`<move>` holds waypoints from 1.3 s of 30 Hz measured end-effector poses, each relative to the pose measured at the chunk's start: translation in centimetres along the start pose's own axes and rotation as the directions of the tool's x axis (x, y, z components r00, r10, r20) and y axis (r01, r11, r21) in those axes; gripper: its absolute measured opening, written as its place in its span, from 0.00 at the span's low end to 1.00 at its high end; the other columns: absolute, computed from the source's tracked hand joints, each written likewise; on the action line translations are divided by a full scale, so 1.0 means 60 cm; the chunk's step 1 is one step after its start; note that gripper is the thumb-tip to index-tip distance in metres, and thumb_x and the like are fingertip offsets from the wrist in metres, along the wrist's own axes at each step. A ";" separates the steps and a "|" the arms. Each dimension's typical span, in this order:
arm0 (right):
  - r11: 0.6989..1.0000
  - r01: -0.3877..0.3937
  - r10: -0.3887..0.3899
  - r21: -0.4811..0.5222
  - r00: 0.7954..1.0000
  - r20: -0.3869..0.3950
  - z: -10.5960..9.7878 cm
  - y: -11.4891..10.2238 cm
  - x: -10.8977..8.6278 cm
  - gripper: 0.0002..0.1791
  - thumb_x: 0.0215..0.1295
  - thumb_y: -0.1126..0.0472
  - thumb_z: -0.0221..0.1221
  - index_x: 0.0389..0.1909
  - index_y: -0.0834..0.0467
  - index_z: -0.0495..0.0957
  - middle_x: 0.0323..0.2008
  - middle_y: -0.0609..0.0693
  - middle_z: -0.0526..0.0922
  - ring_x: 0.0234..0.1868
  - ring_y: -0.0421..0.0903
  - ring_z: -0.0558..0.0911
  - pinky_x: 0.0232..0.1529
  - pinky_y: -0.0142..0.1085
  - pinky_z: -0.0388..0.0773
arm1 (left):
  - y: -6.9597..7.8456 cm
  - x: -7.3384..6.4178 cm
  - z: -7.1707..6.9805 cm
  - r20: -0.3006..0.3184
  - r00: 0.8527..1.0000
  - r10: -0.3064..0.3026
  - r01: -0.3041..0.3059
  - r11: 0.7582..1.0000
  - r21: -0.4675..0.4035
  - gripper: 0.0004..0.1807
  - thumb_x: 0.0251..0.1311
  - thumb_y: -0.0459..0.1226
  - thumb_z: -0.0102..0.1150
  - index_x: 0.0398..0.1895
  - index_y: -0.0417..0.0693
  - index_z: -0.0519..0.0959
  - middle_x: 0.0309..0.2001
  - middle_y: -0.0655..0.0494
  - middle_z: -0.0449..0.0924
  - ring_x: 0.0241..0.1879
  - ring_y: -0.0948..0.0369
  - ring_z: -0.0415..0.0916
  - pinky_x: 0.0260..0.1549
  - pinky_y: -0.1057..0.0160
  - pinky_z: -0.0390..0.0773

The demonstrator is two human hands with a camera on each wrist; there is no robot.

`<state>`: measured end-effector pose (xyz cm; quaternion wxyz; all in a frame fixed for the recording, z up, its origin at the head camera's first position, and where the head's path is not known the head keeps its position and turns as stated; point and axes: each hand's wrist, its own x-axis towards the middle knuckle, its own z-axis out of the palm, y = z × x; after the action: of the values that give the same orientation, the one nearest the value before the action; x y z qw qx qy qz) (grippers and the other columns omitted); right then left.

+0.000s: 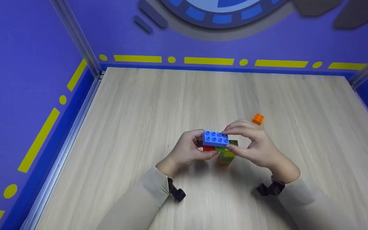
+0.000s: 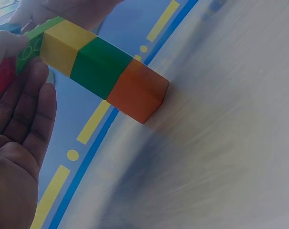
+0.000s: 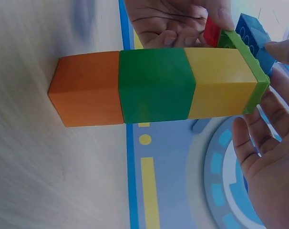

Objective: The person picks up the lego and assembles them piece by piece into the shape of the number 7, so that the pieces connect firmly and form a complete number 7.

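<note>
A small tower stands upright on the table: an orange brick [image 3: 87,90] at the bottom, a green brick [image 3: 156,86] above it, then a yellow brick [image 3: 223,81]. Across the top lies a light green plate [image 3: 254,71] that juts out to the left, with a red brick [image 1: 208,148] at its jutting end. My left hand [image 1: 187,148] grips that end between thumb and fingers. Between thumb and fingertips, my right hand [image 1: 256,140] pinches the right end of a blue brick [image 1: 215,139], studs up, held close over the light green plate and tilted to it.
A loose orange brick [image 1: 258,119] lies on the wooden table [image 1: 158,99] just beyond my right hand. Blue-purple walls [image 1: 27,80] with yellow dashes border the table at the back and sides. Black straps [image 1: 176,191] circle both wrists.
</note>
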<state>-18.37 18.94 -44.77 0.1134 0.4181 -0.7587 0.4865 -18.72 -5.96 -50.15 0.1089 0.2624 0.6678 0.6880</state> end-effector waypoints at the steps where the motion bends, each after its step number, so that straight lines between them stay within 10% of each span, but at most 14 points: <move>1: 1.000 0.000 0.000 -0.005 1.000 0.000 0.000 0.001 -0.001 0.26 0.50 0.75 0.74 0.52 0.56 0.86 0.48 0.54 0.87 0.54 0.45 0.82 0.60 0.29 0.78 | 0.001 0.000 0.000 -0.002 1.000 -0.007 0.007 1.000 0.000 0.22 0.51 0.29 0.78 0.51 0.38 0.84 0.48 0.42 0.89 0.40 0.63 0.87 0.44 0.63 0.88; 17: 0.983 0.047 -0.036 -0.175 0.997 0.068 -0.003 -0.009 -0.011 0.28 0.57 0.71 0.71 0.61 0.55 0.84 0.54 0.50 0.85 0.57 0.45 0.80 0.62 0.24 0.74 | 0.006 0.001 0.000 -0.028 0.999 -0.018 0.019 0.999 0.034 0.16 0.52 0.33 0.79 0.43 0.40 0.85 0.42 0.48 0.89 0.36 0.63 0.86 0.34 0.61 0.85; 31: 0.815 0.178 -0.168 -0.552 0.983 0.069 0.021 -0.028 -0.018 0.27 0.65 0.61 0.64 0.67 0.49 0.80 0.54 0.51 0.84 0.52 0.47 0.82 0.55 0.36 0.79 | 0.011 -0.001 -0.005 -0.017 0.999 -0.030 0.030 0.999 0.020 0.18 0.54 0.35 0.79 0.49 0.43 0.87 0.44 0.48 0.90 0.41 0.61 0.88 0.37 0.66 0.85; 39: 0.792 0.190 -0.174 -0.580 0.981 0.083 0.026 -0.032 -0.026 0.29 0.64 0.61 0.65 0.68 0.52 0.78 0.54 0.53 0.85 0.52 0.48 0.86 0.51 0.42 0.87 | 0.014 -0.002 -0.004 -0.006 0.999 -0.032 0.032 0.999 0.010 0.18 0.54 0.35 0.79 0.49 0.43 0.87 0.44 0.49 0.90 0.42 0.60 0.89 0.38 0.64 0.86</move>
<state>-15.60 18.13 -45.21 0.2734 0.4398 -0.8291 0.2110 -18.57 -6.31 -49.35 0.1164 0.2501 0.6759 0.6835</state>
